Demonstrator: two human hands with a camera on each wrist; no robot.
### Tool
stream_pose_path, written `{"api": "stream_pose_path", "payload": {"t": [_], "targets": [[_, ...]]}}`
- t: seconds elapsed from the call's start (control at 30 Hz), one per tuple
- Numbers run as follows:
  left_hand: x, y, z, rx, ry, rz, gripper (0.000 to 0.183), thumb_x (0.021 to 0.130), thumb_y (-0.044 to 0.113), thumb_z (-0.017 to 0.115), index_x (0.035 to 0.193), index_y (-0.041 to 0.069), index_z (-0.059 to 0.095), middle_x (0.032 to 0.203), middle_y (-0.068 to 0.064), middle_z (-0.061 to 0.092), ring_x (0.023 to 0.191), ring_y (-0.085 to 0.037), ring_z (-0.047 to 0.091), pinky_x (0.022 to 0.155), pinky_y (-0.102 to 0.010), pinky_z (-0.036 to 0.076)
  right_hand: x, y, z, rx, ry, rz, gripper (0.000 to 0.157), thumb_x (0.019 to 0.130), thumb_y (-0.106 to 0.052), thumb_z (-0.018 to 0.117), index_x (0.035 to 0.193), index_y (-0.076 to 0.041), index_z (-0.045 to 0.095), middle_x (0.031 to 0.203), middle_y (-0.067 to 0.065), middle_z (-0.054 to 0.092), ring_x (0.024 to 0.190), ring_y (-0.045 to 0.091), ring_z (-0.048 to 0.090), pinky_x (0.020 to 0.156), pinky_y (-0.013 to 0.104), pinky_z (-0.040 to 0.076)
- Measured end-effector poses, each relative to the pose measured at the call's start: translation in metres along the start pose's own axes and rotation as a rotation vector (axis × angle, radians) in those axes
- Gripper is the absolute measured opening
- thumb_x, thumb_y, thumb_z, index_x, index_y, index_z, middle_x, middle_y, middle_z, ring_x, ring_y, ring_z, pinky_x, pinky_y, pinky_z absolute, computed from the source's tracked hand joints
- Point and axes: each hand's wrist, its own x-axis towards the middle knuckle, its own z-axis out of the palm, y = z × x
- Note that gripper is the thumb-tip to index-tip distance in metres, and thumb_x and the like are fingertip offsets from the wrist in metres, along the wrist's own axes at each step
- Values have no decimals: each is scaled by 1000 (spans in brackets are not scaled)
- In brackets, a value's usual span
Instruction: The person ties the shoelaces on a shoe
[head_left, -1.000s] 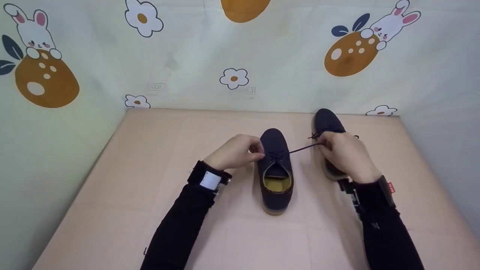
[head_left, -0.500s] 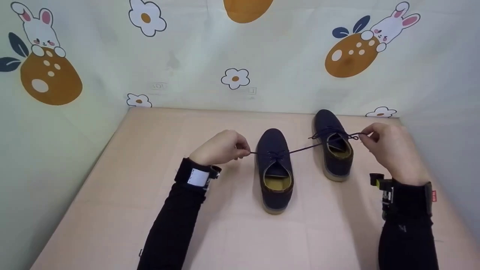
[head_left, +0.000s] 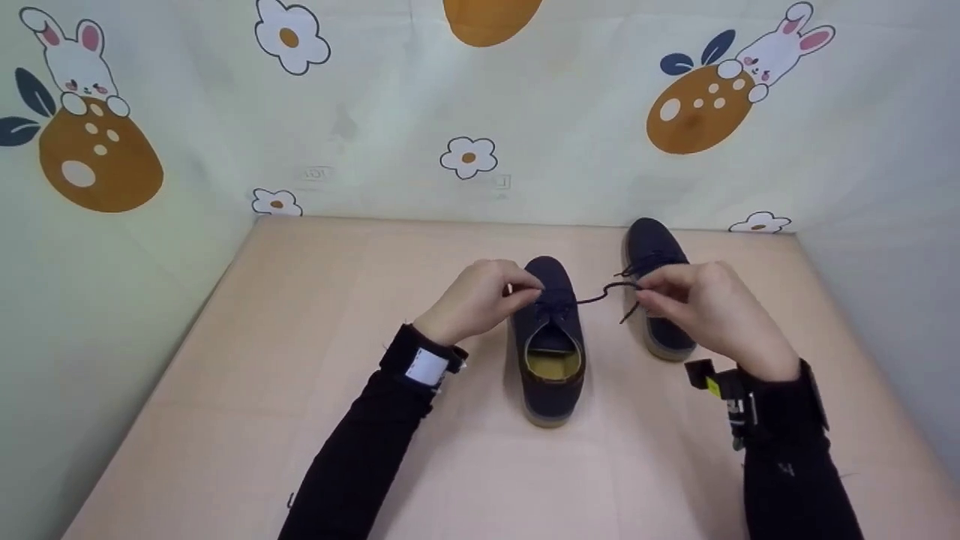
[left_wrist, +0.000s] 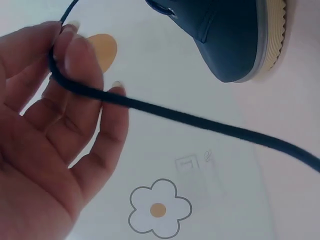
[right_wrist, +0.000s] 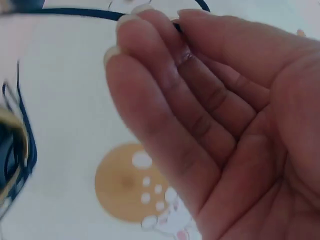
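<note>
A dark navy shoe (head_left: 551,401) stands in the middle, toe away from me, with a yellowish insole (head_left: 553,365). Over its lacing my left hand (head_left: 480,300) pinches one shoelace (left_wrist: 190,119) between thumb and fingertip; in the left wrist view the lace crosses the curled fingers. To the right, my right hand (head_left: 701,311) pinches the other lace (head_left: 592,301) between thumb and fingers. That lace curves slackly from the shoe, and its loose end hangs below the fingertips. Behind the right hand stands the second navy shoe (head_left: 645,244), partly covered by it.
Both shoes stand on a pale pinkish board (head_left: 337,285). A printed cloth backdrop (head_left: 375,112) with flowers and rabbits rises behind and at the sides. In the right wrist view, lace loops (right_wrist: 25,130) show beside a shoe opening at the left edge.
Half a second ago the hands were wider apart with the laces pulled straight. Both have come inward, the left over the middle shoe, the right back before the second shoe; the right lace is slack.
</note>
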Motion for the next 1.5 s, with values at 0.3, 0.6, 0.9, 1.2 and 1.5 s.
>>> {"api": "stream_pose_path", "payload": {"t": [0.3,0.6,0.9,1.2,1.5], "targets": [[3,0,2,12,3,15,14,95,16,68,103,8,78,92,1,72,78,-10,61,71,-26,49,9,-22,37,178,192,-182,5,85,-5,77,90,-6,75,78,-6,72,64,9,67,57,17,51],[4,2,2,32,0,-7,14,96,17,68,102,9,78,91,1,71,79,-9,61,73,-25,49,15,-25,61,106,259,-355,10,82,-4,80,91,-5,76,83,-1,73,65,6,65,57,17,51],[1,0,-4,14,-2,-25,12,96,15,67,99,9,77,89,2,71,81,-10,62,74,-26,49,21,-7,79,-142,11,-353,10,88,-5,75,97,-6,77,89,4,74,80,15,70,69,32,56],[0,-5,-5,36,-51,-57,13,97,16,66,100,10,77,92,1,72,84,-10,64,80,-27,50,20,8,66,-202,27,-231,13,86,-2,75,98,-6,78,90,4,75,78,17,70,68,35,55],[-2,-6,-9,22,-43,-50,12,96,15,67,99,9,77,92,2,72,85,-11,64,80,-28,50,22,13,89,-284,-22,-283,7,89,-5,73,95,-9,73,85,2,72,72,18,67,62,37,53]]}}
